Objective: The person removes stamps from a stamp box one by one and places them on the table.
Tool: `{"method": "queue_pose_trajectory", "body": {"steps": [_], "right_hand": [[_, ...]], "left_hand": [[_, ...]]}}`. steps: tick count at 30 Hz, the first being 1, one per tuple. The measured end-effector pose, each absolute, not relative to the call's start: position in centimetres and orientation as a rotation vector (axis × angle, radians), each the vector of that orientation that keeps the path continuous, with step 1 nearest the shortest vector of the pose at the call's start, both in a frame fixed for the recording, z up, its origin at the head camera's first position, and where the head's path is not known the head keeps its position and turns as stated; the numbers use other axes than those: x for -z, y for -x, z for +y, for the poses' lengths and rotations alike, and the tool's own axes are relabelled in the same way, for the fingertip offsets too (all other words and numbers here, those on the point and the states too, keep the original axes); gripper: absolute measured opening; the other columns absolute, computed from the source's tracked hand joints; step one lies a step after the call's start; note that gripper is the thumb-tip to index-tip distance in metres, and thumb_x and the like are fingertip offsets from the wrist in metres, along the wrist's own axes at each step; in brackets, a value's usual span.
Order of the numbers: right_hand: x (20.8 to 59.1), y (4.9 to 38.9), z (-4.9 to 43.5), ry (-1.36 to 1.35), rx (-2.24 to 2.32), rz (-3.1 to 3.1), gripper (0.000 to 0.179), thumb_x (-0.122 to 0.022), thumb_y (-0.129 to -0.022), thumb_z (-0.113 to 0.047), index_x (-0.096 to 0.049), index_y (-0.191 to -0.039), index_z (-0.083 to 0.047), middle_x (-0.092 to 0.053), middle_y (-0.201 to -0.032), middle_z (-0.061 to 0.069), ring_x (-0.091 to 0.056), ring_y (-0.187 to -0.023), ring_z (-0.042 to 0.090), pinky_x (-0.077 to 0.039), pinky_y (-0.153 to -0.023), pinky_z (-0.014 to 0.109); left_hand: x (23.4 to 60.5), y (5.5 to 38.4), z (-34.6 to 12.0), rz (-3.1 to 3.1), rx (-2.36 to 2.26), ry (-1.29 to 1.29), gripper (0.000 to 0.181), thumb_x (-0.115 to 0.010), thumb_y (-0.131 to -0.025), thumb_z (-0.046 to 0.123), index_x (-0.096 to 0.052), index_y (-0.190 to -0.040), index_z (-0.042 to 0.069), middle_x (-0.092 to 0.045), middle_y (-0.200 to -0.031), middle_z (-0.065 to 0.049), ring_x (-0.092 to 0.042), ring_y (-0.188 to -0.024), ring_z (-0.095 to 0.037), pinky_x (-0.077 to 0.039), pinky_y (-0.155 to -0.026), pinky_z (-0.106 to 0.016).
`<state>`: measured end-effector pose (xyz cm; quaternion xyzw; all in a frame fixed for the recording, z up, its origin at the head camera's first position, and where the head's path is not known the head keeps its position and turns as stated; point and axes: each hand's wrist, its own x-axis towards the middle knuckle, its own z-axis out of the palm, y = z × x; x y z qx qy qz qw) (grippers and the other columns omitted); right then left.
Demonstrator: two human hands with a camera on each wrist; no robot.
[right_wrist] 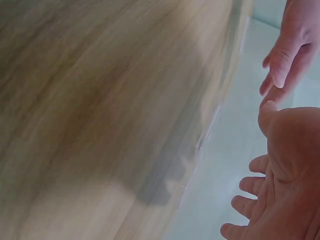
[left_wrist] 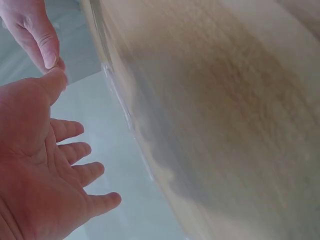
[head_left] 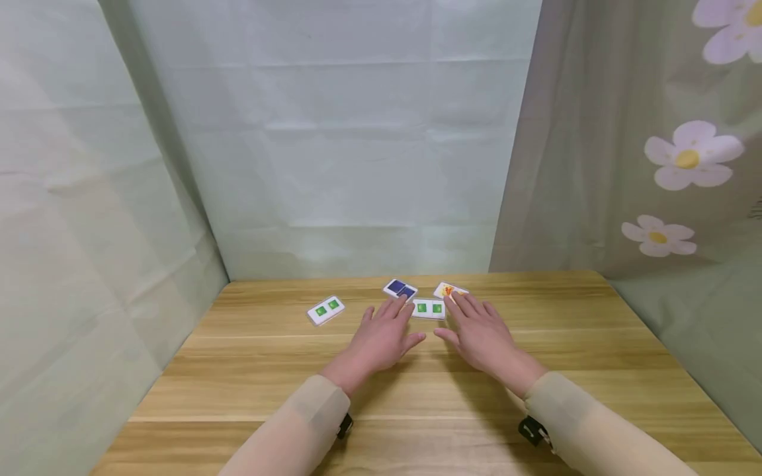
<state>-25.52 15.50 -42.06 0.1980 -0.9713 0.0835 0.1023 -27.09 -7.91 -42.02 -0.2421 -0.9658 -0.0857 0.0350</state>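
Note:
Several small white-edged cards lie flat near the table's far side. At the left is a card with two green squares (head_left: 326, 310); a similar green-square card (head_left: 429, 309) lies in the middle. Behind it are a dark blue patterned card (head_left: 400, 289) and an orange-and-yellow patterned card (head_left: 448, 289). My left hand (head_left: 380, 337) has its fingers spread, fingertips nearest the blue card in the head view. My right hand (head_left: 481, 334) is likewise spread, its fingers partly covering the orange card. Both wrist views show the palms raised off the table, with nothing held.
The wooden table (head_left: 268, 396) ends at a pale cloth backdrop (head_left: 357, 165). More cloth hangs at the left, and a flower-print curtain (head_left: 571, 165) at the right. A dark wrist strap (head_left: 532, 430) shows under the right sleeve.

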Motion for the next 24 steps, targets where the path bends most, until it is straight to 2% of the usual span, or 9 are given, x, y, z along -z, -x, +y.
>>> {"method": "queue_pose_trajectory", "body": {"steps": [24], "right_hand": [[43.4,27.1,15.4,-0.569,-0.243,-3.002,0.075,-0.055,-0.114,-0.052,-0.042,-0.168,-0.002,-0.042,-0.171,0.023,-0.036,-0.158,0.047,-0.026,-0.126,0.071]], "left_hand": [[42.8,29.0,-6.7,-3.06,0.261,0.747,0.074,-0.053,-0.113,0.058,-0.044,-0.168,0.009,-0.031,-0.179,-0.014,-0.029,-0.164,-0.039,-0.027,-0.127,-0.071]]}}
